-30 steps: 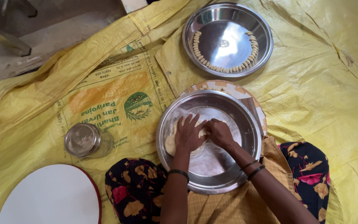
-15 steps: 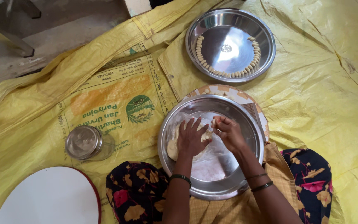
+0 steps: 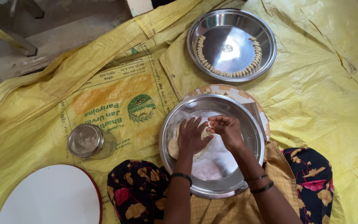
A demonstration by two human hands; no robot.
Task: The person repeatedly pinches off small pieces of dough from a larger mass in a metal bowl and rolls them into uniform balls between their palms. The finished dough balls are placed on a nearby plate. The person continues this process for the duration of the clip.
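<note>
Dough point(image 3: 173, 146) mostly hidden under hands point(image 3: 210, 133)

Left hand point(image 3: 192, 137) lies flat, palm down, fingers spread. Right hand point(image 3: 227, 130), just right of it, is curled, fingertips pinched together toward the left hand.

Lidded jar point(image 3: 85, 141), white round board point(image 3: 50, 197)

- A flattened yellow woven sack point(image 3: 104, 95) lies spread left of the steel basin point(image 3: 245, 174).
- Its printed panel carries an orange band and a round green emblem point(image 3: 141, 108), near the basin's upper-left rim.
</note>
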